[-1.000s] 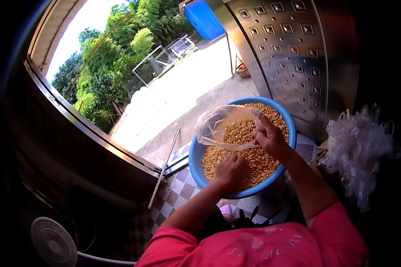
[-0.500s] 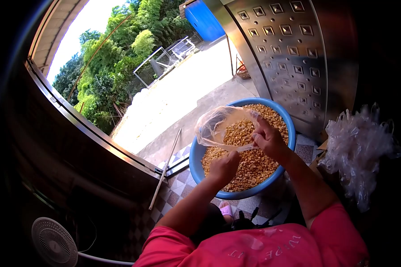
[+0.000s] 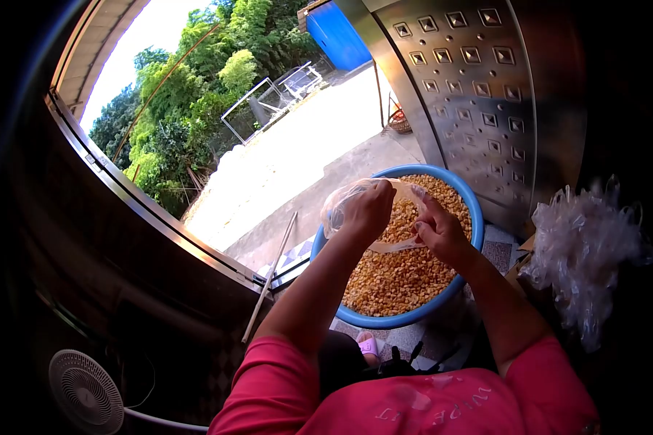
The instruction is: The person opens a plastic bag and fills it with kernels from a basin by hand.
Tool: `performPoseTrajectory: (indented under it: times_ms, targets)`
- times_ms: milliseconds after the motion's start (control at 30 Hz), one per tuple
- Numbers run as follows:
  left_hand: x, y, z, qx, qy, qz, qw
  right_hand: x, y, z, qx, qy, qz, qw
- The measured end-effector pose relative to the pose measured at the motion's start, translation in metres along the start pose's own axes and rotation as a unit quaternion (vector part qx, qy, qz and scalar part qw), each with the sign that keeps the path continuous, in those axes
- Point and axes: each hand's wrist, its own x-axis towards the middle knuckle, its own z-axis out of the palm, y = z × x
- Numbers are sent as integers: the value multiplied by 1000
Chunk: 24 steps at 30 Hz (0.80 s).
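Observation:
A wide blue tub point(image 3: 477, 217) holds a heap of small golden-brown pieces point(image 3: 406, 279) that look like dried kernels. Over its far left part is a thin clear plastic bag point(image 3: 334, 205), its mouth spread towards the right. My right hand point(image 3: 442, 230) grips the bag's right rim between thumb and fingers. Curled into a fist, my left hand point(image 3: 370, 210) lies over the left part of the bag, near the upper rim. Its fingertips face away from me, so whatever they hold is hidden.
Bunched clear plastic bags point(image 3: 584, 250) are at my right, by a cardboard edge. An embossed metal door point(image 3: 479, 101) stands open behind the tub. A thin stick point(image 3: 270, 279) leans at the doorway, a white fan point(image 3: 87, 391) stands lower left, and a basket point(image 3: 400, 122) sits outside.
My left hand has moved up and away from me, from the bag's near edge to over its left part. My right hand keeps its hold on the rim.

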Motion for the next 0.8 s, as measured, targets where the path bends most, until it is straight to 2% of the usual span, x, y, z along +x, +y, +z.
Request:
performPoseTrajectory:
  times_ms: [167, 267, 333, 533, 633, 800]
  targets:
    - [4, -1, 4, 13, -3, -6, 1000, 0, 0, -1, 0, 11, -9, 1000]
    - [3, -9, 10, 16, 1, -9, 1000, 0, 0, -2, -13, -16, 10, 1000]
    - [1, -17, 14, 23, 5, -9, 1000, -1, 1, 0, 9, 11, -4, 1000]
    - [-15, -29, 12, 57, 13, -21, 998, 0, -1, -1, 1, 10, -7, 1000]
    - [-26, -27, 2, 65, 53, 4, 996, 0, 0, -3, -3, -5, -2, 1000]
    - [-72, -4, -21, 10, 83, -18, 996, 0, 2, -3, -3, 5, -11, 1000]
